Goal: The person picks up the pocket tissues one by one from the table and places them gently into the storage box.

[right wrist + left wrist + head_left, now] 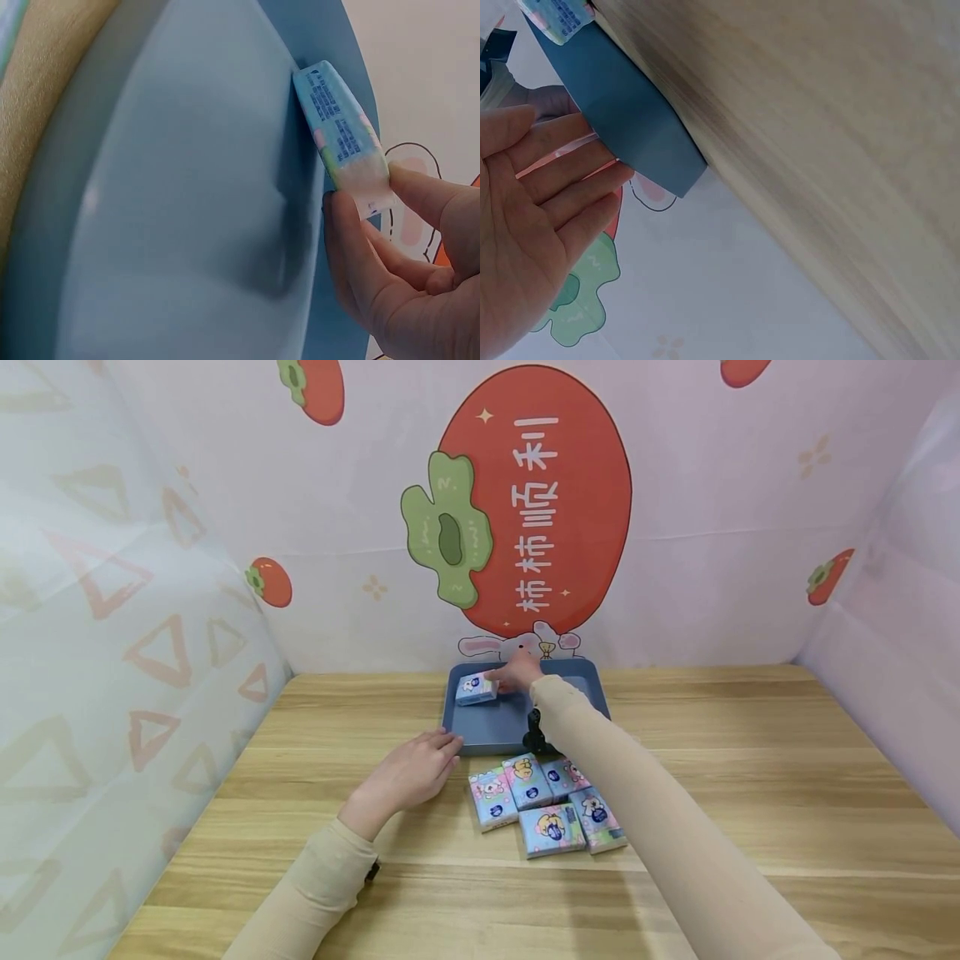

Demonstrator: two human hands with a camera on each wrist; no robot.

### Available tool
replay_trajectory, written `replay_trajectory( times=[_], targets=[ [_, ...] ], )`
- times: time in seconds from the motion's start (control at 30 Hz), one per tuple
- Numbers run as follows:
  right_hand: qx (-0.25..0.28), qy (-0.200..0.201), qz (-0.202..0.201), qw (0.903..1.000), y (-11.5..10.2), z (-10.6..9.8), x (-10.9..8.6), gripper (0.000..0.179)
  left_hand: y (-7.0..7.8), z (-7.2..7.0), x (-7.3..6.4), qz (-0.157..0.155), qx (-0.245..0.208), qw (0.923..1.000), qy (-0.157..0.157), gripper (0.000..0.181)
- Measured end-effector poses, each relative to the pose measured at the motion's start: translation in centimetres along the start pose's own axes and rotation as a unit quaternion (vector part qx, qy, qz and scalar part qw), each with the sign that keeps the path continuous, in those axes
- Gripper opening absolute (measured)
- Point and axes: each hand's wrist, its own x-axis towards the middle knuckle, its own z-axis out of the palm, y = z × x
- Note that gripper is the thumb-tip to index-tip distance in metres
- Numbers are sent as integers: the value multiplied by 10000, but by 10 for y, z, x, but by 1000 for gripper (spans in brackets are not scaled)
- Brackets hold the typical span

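A blue tray (pixel 487 728) stands at the back of the table against the wall. Over its left part, my right hand (pixel 519 672) pinches the end of a small tissue pack (pixel 474 690) between thumb and fingers. In the right wrist view that tissue pack (pixel 341 124) leans at the tray's side, its printed edge facing the camera. My left hand (pixel 411 770) lies at the tray's front left corner. The left wrist view shows the left hand's fingers (pixel 574 176) extended, with their tips against the tray's outer wall (pixel 630 105).
In front of the tray, several tissue packs lie close together, among them a yellow-bear pack (pixel 551 832) and a pink-and-blue pack (pixel 492 797). My right forearm (pixel 660 810) passes over their right side. A patterned cloth wall (pixel 360 610) rises behind the wooden table (pixel 750 760).
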Motion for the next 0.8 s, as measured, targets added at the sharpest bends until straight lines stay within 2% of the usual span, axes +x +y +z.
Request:
replay_trajectory(
  times=[0.27,0.6,0.8],
  targets=[
    [229,-195,160,9994,1,1,-2,65,0,0,0,13,-2,10000,-7,40],
    [259,-335,169,9990,3,2,2,51,0,1,0,-11,1,10000,-6,40],
    [337,-401,98,9986,6,3,5,50,-1,1,0,28,-4,10000,31,39]
  ],
)
